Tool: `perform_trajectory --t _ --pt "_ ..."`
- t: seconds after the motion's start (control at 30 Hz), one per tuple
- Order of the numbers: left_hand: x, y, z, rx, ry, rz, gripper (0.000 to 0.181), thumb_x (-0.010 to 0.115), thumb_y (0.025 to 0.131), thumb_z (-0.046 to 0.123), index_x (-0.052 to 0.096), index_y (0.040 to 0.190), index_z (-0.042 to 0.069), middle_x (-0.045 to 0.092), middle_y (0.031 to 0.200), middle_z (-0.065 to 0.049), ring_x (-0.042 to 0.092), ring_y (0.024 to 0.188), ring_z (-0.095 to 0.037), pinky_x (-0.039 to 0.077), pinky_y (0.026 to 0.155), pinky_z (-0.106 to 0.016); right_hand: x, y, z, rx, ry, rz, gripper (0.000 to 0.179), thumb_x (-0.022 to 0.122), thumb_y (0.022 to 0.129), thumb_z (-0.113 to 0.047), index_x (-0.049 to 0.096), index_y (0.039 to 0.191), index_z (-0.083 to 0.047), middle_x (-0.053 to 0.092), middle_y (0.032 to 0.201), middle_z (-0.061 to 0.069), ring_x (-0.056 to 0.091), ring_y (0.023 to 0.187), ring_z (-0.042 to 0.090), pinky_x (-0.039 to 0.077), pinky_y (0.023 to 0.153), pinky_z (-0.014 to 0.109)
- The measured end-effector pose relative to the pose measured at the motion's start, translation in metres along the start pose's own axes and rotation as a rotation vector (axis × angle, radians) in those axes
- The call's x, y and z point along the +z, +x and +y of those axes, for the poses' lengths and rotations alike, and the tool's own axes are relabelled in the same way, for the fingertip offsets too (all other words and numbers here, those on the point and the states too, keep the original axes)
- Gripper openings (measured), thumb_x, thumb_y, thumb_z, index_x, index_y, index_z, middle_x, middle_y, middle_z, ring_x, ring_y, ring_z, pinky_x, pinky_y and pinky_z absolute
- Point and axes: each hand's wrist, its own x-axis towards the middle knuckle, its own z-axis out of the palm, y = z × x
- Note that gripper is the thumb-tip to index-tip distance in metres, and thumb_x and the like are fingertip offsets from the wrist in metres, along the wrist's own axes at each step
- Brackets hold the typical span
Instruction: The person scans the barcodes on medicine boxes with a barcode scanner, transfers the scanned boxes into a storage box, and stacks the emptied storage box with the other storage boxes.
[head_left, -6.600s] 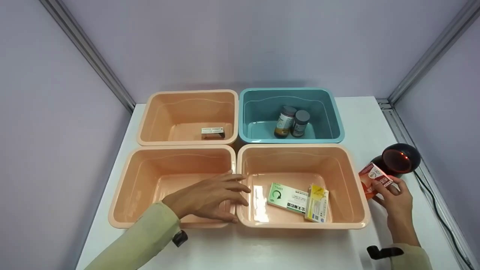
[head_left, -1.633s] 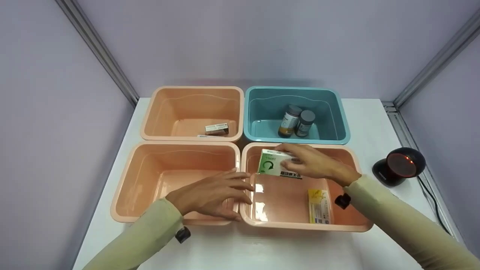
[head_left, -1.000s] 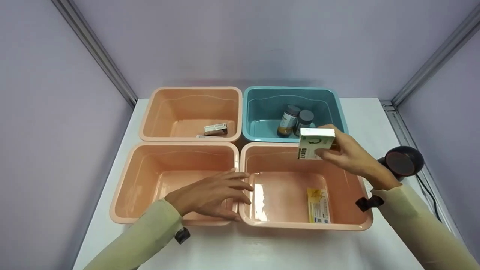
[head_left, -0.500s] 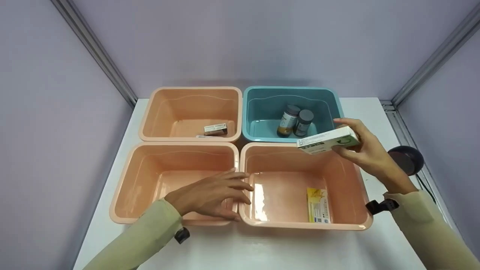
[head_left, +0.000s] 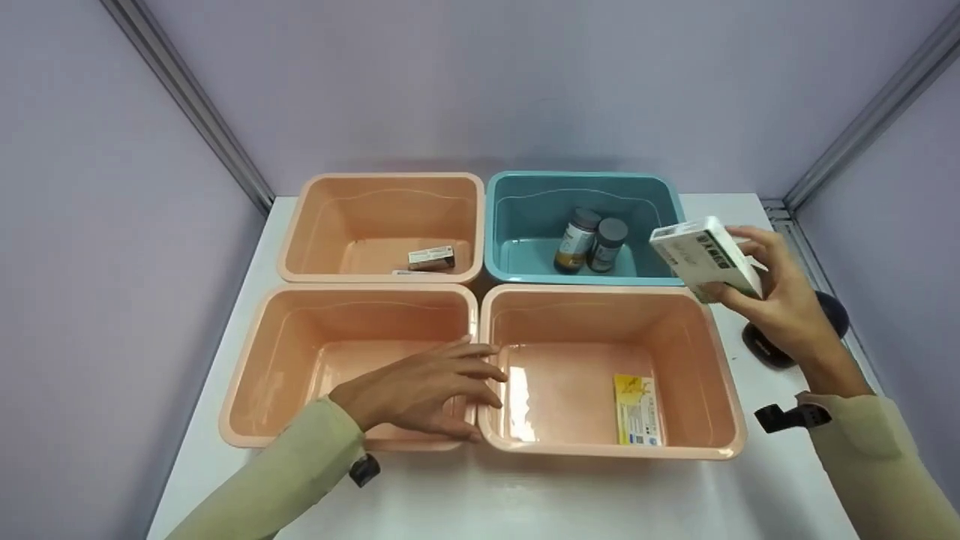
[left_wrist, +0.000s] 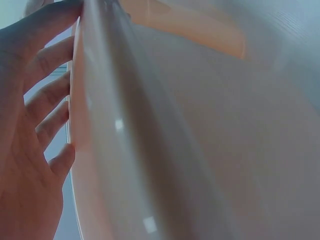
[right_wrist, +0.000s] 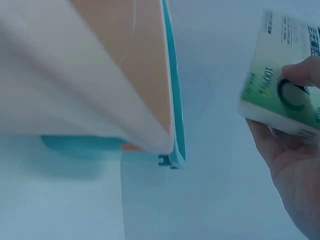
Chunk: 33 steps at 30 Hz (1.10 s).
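Note:
My right hand [head_left: 787,315] pinches a white and green medicine box [head_left: 697,259], thumb on one face and fingers behind. The box is tilted in the air, overlapping the right edge of the blue bin [head_left: 585,282]. In the right wrist view the box's green end [right_wrist: 262,92] shows clearly. My left hand [head_left: 420,386] lies with relaxed, spread fingers over the adjoining rims of the two front peach bins. In the left wrist view the fingers [left_wrist: 47,102] are beside the bin wall. A yellow and white box [head_left: 637,411] lies in the front right peach bin [head_left: 555,405].
A black barcode scanner [head_left: 766,349] stands on the right, partly behind my right hand. Two grey-lidded bottles [head_left: 576,241] are in the blue bin. The back left peach bin [head_left: 375,217] contains a small carton [head_left: 431,259] and another white-edged item. The front left peach bin [head_left: 292,360] adjoins.
The red-orange box held earlier has left my right hand. That hand has lifted the green-white box from the front right bin, carried it rightward and turned it. My left hand stays put.

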Motion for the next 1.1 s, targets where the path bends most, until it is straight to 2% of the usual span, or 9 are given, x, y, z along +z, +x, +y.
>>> perform_trajectory --t 0.07,0.17,0.4,0.5,0.63,0.73,0.87,0.93,1.1 --pt "0.000 0.000 0.000 -0.007 -0.007 -0.004 0.045 0.076 0.098 0.055 0.076 0.134 0.027 0.060 0.160 0.005 0.035 0.165 -0.028 0.022 0.139 -0.056 -0.004 -0.004 0.004 -0.003 -0.055 0.016 0.057 0.068 0.098 0.014 0.051 0.151 0.004 0.069 0.136 -0.004 0.072 0.120 0.004 0.062 0.092 0.014" --pt "0.000 0.000 0.001 -0.014 -0.015 -0.010 0.045 0.075 0.099 0.055 0.076 0.134 0.027 0.060 0.161 0.005 0.034 0.165 -0.028 0.022 0.140 -0.056 -0.009 -0.013 0.012 0.021 -0.054 0.065 0.042 0.067 0.101 0.009 0.057 0.142 0.006 0.072 0.133 -0.003 0.070 0.122 0.006 0.060 0.094 0.013" --pt "0.000 0.000 0.001 -0.003 -0.004 -0.008 0.046 0.075 0.098 0.056 0.076 0.134 0.027 0.061 0.160 0.004 0.037 0.164 -0.029 0.022 0.139 -0.056 -0.022 -0.039 0.040 0.101 0.025 0.132 0.055 0.070 0.100 0.007 0.053 0.149 -0.011 0.075 0.127 -0.009 0.074 0.114 0.002 0.060 0.092 0.011" --pt "0.000 0.000 0.000 -0.004 0.008 -0.007 0.045 0.075 0.098 0.056 0.076 0.134 0.028 0.061 0.160 0.005 0.037 0.164 -0.029 0.023 0.139 -0.056 -0.027 -0.050 0.051 0.125 0.139 0.174 0.059 0.070 0.099 0.009 0.050 0.150 -0.012 0.076 0.127 -0.006 0.076 0.111 0.004 0.062 0.091 0.013" --pt "0.000 0.001 -0.001 -0.008 0.011 -0.014 0.046 0.075 0.098 0.056 0.076 0.134 0.028 0.060 0.160 0.005 0.036 0.164 -0.029 0.023 0.139 -0.056 -0.036 -0.067 0.064 0.168 0.235 0.252 0.057 0.066 0.104 0.004 0.046 0.154 -0.015 0.072 0.131 -0.005 0.073 0.112 0.005 0.062 0.088 0.013" --pt "-0.001 0.001 0.000 -0.011 0.009 -0.018 0.046 0.076 0.098 0.056 0.076 0.134 0.028 0.060 0.160 0.005 0.036 0.164 -0.029 0.022 0.139 -0.055 -0.041 -0.080 0.073 0.225 0.218 0.314 0.053 0.063 0.108 -0.006 0.044 0.157 -0.017 0.069 0.132 -0.010 0.070 0.113 0.002 0.060 0.087 0.010" --pt "-0.001 0.000 0.000 -0.003 0.014 -0.013 0.046 0.076 0.098 0.056 0.076 0.134 0.028 0.061 0.160 0.004 0.037 0.164 -0.030 0.023 0.139 -0.057 -0.043 -0.096 0.083 0.316 0.163 0.355 0.053 0.066 0.108 -0.010 0.046 0.156 -0.019 0.067 0.130 -0.015 0.067 0.114 -0.002 0.057 0.086 0.007" --pt "-0.001 0.000 0.000 0.005 0.016 -0.007 0.046 0.076 0.098 0.056 0.076 0.134 0.027 0.061 0.159 0.004 0.038 0.163 -0.030 0.024 0.139 -0.057 -0.041 -0.102 0.088 0.342 0.186 0.361 0.059 0.068 0.106 -0.005 0.043 0.156 -0.021 0.066 0.129 -0.014 0.069 0.112 -0.002 0.059 0.085 0.009" --pt "-0.001 0.000 -0.001 0.012 0.026 0.007 0.046 0.076 0.097 0.057 0.077 0.132 0.027 0.063 0.158 0.003 0.039 0.163 -0.031 0.026 0.138 -0.057 -0.034 -0.112 0.098 0.341 0.291 0.373 0.090 0.069 0.097 0.013 0.026 0.166 -0.027 0.063 0.125 -0.005 0.076 0.099 0.005 0.065 0.077 0.017"
